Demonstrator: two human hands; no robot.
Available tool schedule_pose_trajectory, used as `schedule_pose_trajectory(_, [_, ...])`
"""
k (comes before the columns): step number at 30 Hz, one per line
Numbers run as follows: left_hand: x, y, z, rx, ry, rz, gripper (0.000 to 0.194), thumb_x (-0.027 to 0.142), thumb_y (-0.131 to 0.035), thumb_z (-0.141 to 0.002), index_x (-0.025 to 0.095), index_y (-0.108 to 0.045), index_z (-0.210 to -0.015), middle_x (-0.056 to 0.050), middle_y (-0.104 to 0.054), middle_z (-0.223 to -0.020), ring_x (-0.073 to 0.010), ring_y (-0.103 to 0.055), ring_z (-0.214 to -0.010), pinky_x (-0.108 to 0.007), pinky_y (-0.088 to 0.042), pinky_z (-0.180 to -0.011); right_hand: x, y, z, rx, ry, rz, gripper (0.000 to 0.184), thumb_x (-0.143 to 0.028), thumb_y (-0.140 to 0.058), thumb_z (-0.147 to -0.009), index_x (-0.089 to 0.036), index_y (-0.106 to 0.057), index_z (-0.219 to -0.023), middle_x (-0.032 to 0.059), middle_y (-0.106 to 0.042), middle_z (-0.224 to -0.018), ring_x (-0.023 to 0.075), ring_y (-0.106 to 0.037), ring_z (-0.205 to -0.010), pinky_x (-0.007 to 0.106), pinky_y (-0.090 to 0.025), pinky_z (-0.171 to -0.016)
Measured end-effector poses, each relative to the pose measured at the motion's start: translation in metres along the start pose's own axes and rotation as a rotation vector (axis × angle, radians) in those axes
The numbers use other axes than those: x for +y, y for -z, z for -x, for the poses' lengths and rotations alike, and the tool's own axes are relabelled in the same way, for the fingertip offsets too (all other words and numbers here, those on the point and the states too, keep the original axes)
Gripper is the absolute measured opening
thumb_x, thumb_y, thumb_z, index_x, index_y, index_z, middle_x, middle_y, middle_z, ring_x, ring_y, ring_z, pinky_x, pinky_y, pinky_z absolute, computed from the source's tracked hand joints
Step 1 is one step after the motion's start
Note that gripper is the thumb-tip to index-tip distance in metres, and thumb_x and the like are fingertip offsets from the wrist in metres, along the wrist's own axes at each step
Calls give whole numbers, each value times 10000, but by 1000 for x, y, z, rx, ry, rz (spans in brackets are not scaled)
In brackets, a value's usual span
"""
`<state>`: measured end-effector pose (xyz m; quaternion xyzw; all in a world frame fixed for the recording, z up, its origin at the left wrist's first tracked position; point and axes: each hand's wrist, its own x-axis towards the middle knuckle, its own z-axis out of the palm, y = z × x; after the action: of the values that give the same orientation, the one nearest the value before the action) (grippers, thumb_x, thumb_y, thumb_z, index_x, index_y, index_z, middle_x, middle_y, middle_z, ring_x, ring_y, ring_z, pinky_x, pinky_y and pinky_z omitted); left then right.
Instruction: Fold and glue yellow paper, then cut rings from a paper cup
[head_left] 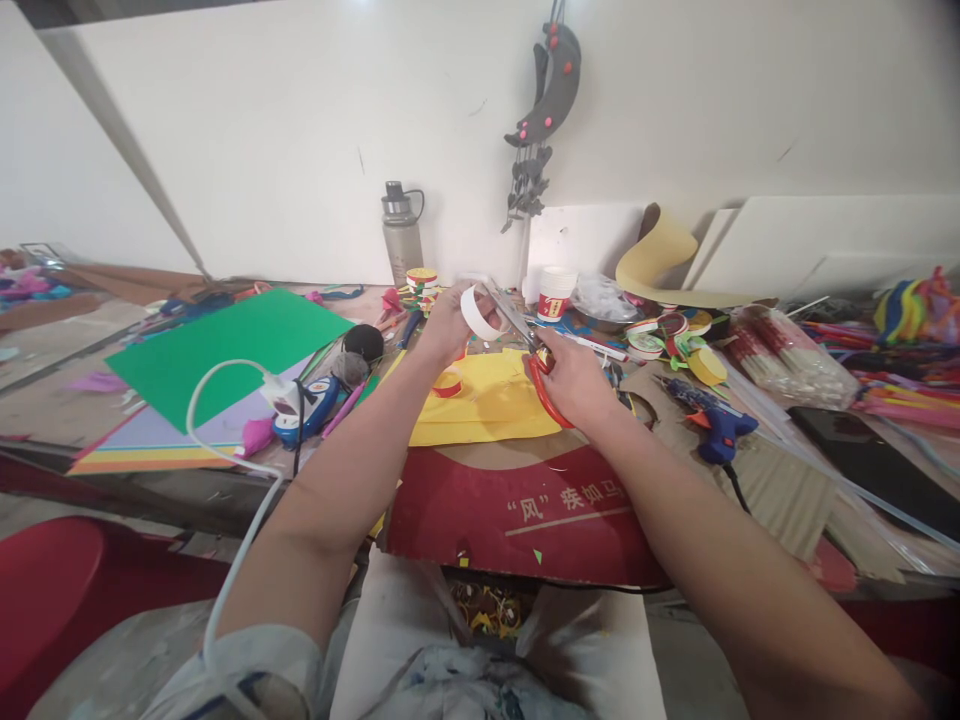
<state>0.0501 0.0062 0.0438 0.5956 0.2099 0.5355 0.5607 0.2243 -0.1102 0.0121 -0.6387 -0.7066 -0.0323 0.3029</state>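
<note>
My left hand pinches a white paper ring held up over the table. Red-handled scissors are gripped in my right hand, their metal blades pointing up and left beside the ring. Whether the blades touch the paper I cannot tell. Below both hands lies a stack of yellow sheets, with a small red and yellow ring on it. The sheets rest on a dark red cardboard piece with printed characters.
Left are a green sheet and a blue power strip with a white cable. A grey bottle and paper cup stand behind. Rightward lie a blue glue gun, a black phone and bagged sticks.
</note>
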Motion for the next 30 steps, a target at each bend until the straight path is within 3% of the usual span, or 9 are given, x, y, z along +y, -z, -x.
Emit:
schedule_pose_trajectory(3, [0,1,-2,-76,-21,-35,518,510,-1001,-701,190,-597,-648,-4,-638,-605,-116,-555,-550,-266,-429,-564,-1,1,0,-6,-7,5,430,-309,-511,-1011,-147,-703,-1360,184,-811,-1099,338,-733,-996,388,-515,-860])
schedule_pose_trajectory(10, [-2,2,-3,-82,-25,3,551,523,-1013,-661,192,-573,-658,18,-630,-585,-110,-566,-550,-249,-406,-553,-4,5,0,-35,-37,60,450,-299,-503,-1013,-147,-706,-1385,180,-821,-1051,335,-744,-939,377,-494,-819])
schedule_pose_trajectory(24, [-3,2,-4,-37,29,25,420,390,-994,-726,173,-634,-710,26,-643,-604,-93,-566,-547,-229,-411,-547,-4,4,1,-8,-39,81,477,-289,-494,-1002,-172,-713,-1409,157,-827,-986,321,-741,-884,357,-468,-739])
schedule_pose_trajectory(30, [-5,4,-5,-54,3,42,464,465,-1001,-707,175,-638,-707,21,-655,-608,-91,-558,-552,-228,-414,-552,-3,3,0,-14,-26,42,474,-299,-511,-1005,-158,-700,-1416,173,-830,-1075,329,-747,-948,369,-485,-798])
